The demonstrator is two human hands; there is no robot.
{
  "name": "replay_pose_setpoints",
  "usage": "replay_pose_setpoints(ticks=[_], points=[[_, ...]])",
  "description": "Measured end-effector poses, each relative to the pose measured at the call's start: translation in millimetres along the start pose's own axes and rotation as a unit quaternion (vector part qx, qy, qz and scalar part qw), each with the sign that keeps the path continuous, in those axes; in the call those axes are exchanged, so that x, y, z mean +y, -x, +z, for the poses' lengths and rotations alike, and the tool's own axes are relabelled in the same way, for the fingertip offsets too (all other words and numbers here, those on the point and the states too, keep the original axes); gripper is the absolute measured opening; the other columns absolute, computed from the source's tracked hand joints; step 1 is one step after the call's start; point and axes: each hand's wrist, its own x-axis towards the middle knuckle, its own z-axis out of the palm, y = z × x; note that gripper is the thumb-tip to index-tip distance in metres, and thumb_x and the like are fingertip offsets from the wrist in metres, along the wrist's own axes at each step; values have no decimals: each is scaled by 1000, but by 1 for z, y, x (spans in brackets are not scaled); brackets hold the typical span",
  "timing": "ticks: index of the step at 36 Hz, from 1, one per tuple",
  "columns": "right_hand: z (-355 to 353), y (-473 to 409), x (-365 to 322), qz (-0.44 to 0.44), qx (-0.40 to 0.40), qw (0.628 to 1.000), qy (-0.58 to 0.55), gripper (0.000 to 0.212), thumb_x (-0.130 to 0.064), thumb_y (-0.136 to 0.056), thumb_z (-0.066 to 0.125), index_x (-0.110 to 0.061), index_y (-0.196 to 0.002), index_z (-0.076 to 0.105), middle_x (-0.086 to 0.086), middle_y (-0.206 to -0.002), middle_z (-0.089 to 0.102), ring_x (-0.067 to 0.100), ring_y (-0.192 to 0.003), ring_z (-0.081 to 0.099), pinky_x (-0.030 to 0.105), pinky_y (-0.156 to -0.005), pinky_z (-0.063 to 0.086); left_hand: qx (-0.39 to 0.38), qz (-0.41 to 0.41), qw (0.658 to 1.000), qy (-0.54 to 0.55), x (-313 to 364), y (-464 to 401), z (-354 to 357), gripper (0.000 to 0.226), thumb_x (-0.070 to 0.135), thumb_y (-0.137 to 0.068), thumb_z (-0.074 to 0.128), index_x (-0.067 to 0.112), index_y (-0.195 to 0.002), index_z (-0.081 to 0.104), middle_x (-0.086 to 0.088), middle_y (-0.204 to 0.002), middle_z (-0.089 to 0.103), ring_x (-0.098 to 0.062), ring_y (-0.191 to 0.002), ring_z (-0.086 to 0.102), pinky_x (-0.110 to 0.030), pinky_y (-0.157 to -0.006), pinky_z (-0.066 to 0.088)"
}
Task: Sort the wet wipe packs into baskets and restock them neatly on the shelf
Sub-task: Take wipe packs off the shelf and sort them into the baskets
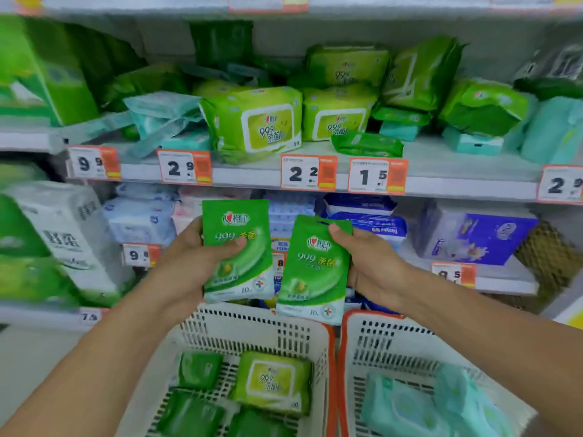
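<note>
My left hand [192, 260] grips a small green wipe pack [239, 247] upright, thumb across its front. My right hand [369, 263] holds a second green pack [315, 272] of the same kind, thumb near its top edge. Both packs hover above the far rims of two white baskets. The left basket [239, 323] holds several green packs, one a lime pack [274, 381] with a lid. The right basket [388, 339] holds teal packs [435, 405]. On the shelf [467, 159] above lie jumbled lime, green and teal wipe packs [258, 121].
Price tags [309, 172] line the shelf edge. A lower shelf behind my hands carries blue and white packs [476, 234]. Tissue bundles [63, 234] stand at the left, and large green packages [47, 70] sit on the upper left shelf.
</note>
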Motion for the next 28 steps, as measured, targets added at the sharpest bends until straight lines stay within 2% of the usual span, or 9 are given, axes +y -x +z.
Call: replay_pose_setpoints(ticks=[6, 9, 11, 13, 16, 19, 22, 25, 28], points=[[10, -9, 7, 16, -27, 999, -28, 31, -25, -104, 48, -7, -125, 63, 11, -111, 75, 22, -95, 74, 39, -78, 63, 5, -5, 994, -113, -12, -12, -33, 46, -2, -83, 71, 19, -122, 60, 1, -110, 75, -20, -105, 70, -42, -99, 50], [17, -18, 16, 56, -64, 996, -5, 37, -33, -107, 40, -11, -129, 60, 12, -122, 71, 25, -107, 71, 41, -86, 60, 18, 1, 978, -210, -17, -18, -41, 43, 7, -85, 74, 20, -122, 58, 2, -112, 74, -18, -101, 71, -33, -88, 54], [20, -23, 21, 83, -82, 979, 166, 38, -41, -107, 38, -17, -133, 53, 16, -141, 57, 30, -122, 62, 48, -99, 53, 81, 45, 917, -387, -23, -22, -44, 48, 23, -89, 73, 19, -131, 52, -4, -124, 67, -22, -106, 67, -34, -86, 53], [17, -26, 19, 68, -76, 904, 414, 52, -44, -106, 39, -21, -152, 29, 18, -156, 37, 37, -137, 46, 52, -110, 42, 140, 100, 824, -539, -29, -24, -41, 65, 39, -90, 68, 13, -144, 43, -12, -138, 57, -32, -122, 56, -43, -98, 48], [2, -27, -2, -57, -60, 856, 510, 63, -42, -102, 51, -18, -155, 28, 7, -158, 36, 25, -138, 44, 38, -112, 38, 145, 166, 814, -537, -30, -22, -17, 63, 40, -88, 67, 14, -142, 48, -13, -136, 57, -34, -119, 57, -46, -97, 46], [-23, -23, -49, -267, 49, 851, 450, 36, -29, -94, 67, -17, -127, 61, -2, -129, 62, 16, -111, 61, 29, -95, 48, 97, 295, 783, -540, -14, -31, 32, 59, 45, -82, 65, 16, -133, 56, -10, -124, 65, -34, -107, 64, -44, -87, 51], [-69, -21, -95, -423, 228, 783, 395, 34, -18, -83, 73, -14, -116, 66, -3, -112, 66, 18, -99, 63, 37, -88, 53, -37, 400, 716, -571, 19, -70, 113, 68, 54, -84, 66, 19, -139, 51, -8, -133, 60, -30, -117, 59, -40, -96, 47], [-115, -22, -115, -459, 354, 706, 407, 49, -20, -77, 72, -11, -124, 60, 4, -120, 62, 21, -112, 57, 37, -99, 46, -134, 393, 658, -629, 57, -105, 207, 88, 61, -79, 69, 23, -151, 35, -3, -154, 42, -22, -138, 42, -35, -113, 35], [-162, -21, -119, -435, 402, 683, 427, 71, -25, -72, 78, -9, -135, 49, 10, -130, 52, 28, -121, 48, 25, -103, 30, -193, 314, 569, -735, 70, -140, 273, 99, 70, -78, 65, 22, -156, 24, -2, -160, 31, -22, -144, 33, -32, -116, 30]])
